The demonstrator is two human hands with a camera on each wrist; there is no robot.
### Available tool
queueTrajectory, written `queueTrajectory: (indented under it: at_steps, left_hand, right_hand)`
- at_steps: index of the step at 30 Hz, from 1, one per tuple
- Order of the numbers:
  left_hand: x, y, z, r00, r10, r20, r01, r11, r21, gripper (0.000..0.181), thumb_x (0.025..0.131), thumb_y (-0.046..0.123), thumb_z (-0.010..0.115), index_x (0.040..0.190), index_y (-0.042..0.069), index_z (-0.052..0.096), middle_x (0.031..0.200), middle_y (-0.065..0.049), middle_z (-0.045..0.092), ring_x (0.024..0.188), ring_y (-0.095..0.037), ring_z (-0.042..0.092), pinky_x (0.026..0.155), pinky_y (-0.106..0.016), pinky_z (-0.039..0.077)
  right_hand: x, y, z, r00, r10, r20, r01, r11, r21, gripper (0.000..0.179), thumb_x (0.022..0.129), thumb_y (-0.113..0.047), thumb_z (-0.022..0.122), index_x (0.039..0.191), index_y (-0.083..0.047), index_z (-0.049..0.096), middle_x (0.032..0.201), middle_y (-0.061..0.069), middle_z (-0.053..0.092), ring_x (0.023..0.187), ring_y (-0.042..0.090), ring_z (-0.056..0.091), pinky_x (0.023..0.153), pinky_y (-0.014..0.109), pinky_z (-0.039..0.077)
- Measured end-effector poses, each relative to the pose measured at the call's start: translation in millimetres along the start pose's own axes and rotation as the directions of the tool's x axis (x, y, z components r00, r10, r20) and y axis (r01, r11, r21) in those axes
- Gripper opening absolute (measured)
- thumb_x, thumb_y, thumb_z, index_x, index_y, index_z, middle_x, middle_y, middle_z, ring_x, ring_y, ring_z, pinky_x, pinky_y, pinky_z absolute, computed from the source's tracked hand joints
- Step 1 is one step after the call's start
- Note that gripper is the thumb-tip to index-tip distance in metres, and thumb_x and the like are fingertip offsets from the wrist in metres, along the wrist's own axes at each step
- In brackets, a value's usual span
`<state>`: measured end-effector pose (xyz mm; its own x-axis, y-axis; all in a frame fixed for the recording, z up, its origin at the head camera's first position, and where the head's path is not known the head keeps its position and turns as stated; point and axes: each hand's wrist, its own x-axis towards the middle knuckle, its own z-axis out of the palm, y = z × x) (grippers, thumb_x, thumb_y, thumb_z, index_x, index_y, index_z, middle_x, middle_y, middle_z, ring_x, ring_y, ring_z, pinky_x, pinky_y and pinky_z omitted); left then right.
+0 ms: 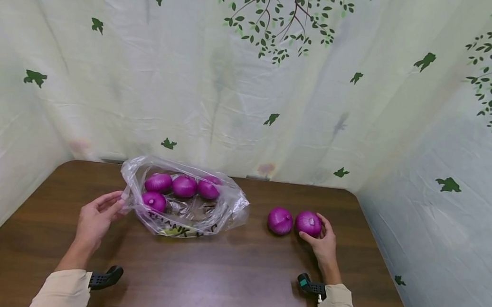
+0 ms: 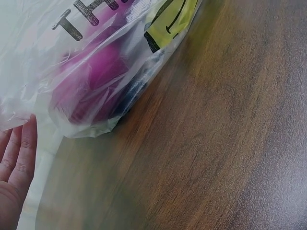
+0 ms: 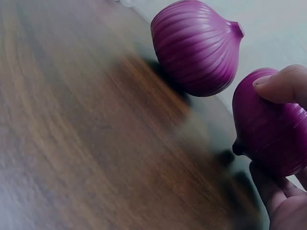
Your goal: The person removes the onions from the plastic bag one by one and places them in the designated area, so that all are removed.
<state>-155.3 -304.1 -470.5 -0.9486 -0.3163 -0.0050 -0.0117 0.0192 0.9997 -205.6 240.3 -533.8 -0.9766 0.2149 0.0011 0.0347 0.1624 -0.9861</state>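
Observation:
A clear plastic bag (image 1: 233, 212) with dark lettering and a yellow print lies on the table with its mouth spread, several purple onions (image 1: 184, 186) inside it. My left hand (image 1: 98, 214) pinches the bag's left edge between thumb and fingers. In the left wrist view the bag (image 2: 76, 91) covers a blurred onion, and only some fingers of the left hand (image 2: 19, 167) show. On the right, my right hand (image 1: 324, 244) grips a purple onion (image 1: 308, 223) between thumb and fingers. Just left of it sits another onion (image 1: 280, 221), also plain in the right wrist view (image 3: 196, 48).
The brown wooden table (image 1: 203, 274) has rounded far corners. A pale curtain (image 1: 215, 99) with leaf prints hangs behind it and at both sides. Each wrist wears a black strapped device, such as the left one (image 1: 106, 278).

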Motion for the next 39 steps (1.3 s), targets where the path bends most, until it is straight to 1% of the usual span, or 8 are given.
queueTrajectory:
  at_steps: [4,12,19,27,30,33,36,39]
  left_hand:
    - [0.2,0.3,0.2,1.0,0.0,-0.003,0.0,1.0,-0.007,0.037,0.091,0.016,0.067,0.124,0.0,0.06,0.091,0.02,0.065,0.078,0.002,0.064,0.069,-0.017,0.055]
    - [1.3,-1.0,1.9,1.0,0.014,-0.001,-0.014,1.0,-0.023,0.034,0.091,0.014,0.067,0.122,0.0,0.061,0.091,0.018,0.065,0.077,0.0,0.064,0.069,-0.018,0.055]
    - [0.3,0.7,0.3,1.0,-0.002,-0.01,0.003,0.999,0.052,0.035,0.093,0.017,0.065,0.123,0.001,0.06,0.089,0.019,0.063,0.075,0.001,0.064,0.068,-0.016,0.054]
    - [-1.0,-0.9,0.8,1.0,0.006,0.0,-0.006,1.0,-0.003,0.03,0.091,0.015,0.066,0.119,0.004,0.063,0.089,0.02,0.065,0.075,0.001,0.064,0.068,-0.016,0.055]
    - [-0.7,-0.7,0.2,1.0,0.014,0.002,-0.014,1.0,-0.008,0.032,0.091,0.016,0.067,0.12,0.003,0.062,0.09,0.02,0.066,0.076,0.001,0.064,0.067,-0.015,0.054]
    - [-0.3,0.1,0.3,1.0,0.013,0.005,-0.013,1.0,0.019,0.037,0.092,0.017,0.066,0.124,0.0,0.06,0.09,0.022,0.065,0.077,0.002,0.064,0.068,-0.015,0.054]
    - [-0.5,1.5,0.5,1.0,-0.001,0.011,0.001,0.999,0.048,0.04,0.092,0.018,0.065,0.127,-0.001,0.057,0.09,0.023,0.063,0.077,0.003,0.064,0.069,-0.015,0.054]
    - [-0.5,2.0,0.4,1.0,-0.005,0.011,0.004,0.999,0.049,0.04,0.092,0.018,0.065,0.127,-0.001,0.057,0.09,0.023,0.063,0.078,0.003,0.063,0.069,-0.015,0.054]
  right_hand:
    - [-0.3,1.3,-0.3,1.0,0.001,0.004,-0.001,1.0,0.013,0.078,0.076,0.008,0.075,0.143,-0.004,0.038,0.141,0.023,0.039,0.13,0.033,0.04,0.082,0.004,0.04]
    - [-0.6,1.9,-0.4,1.0,0.0,-0.005,0.0,0.999,0.04,0.078,0.076,0.008,0.075,0.144,-0.004,0.038,0.141,0.021,0.039,0.128,0.03,0.041,0.083,0.005,0.04]
    - [-1.6,3.1,0.4,1.0,-0.011,0.011,0.011,0.999,0.038,0.079,0.075,0.007,0.076,0.143,-0.004,0.038,0.142,0.02,0.038,0.132,0.03,0.039,0.086,0.006,0.038]
    - [-2.6,6.2,2.8,1.0,-0.017,0.0,0.017,1.0,0.024,0.08,0.073,0.01,0.077,0.141,-0.002,0.036,0.14,0.021,0.041,0.129,0.03,0.041,0.085,0.006,0.039]
    - [-3.1,6.0,5.1,1.0,-0.014,-0.011,0.014,1.0,0.007,0.081,0.073,0.008,0.078,0.14,0.0,0.034,0.14,0.022,0.041,0.129,0.03,0.041,0.091,0.014,0.038]
    - [-3.3,5.1,6.4,1.0,-0.019,-0.021,0.019,1.0,-0.002,0.083,0.072,0.008,0.078,0.141,0.0,0.032,0.14,0.022,0.04,0.128,0.031,0.04,0.101,0.029,0.037]
    - [-3.4,4.5,6.1,0.999,-0.032,-0.028,0.032,0.999,-0.002,0.083,0.072,0.008,0.078,0.142,0.0,0.032,0.14,0.022,0.039,0.128,0.033,0.039,0.106,0.042,0.034]
    - [-2.8,5.4,5.3,0.999,-0.039,-0.024,0.039,0.999,-0.011,0.083,0.072,0.008,0.078,0.142,0.0,0.034,0.139,0.022,0.04,0.127,0.033,0.04,0.105,0.044,0.035]
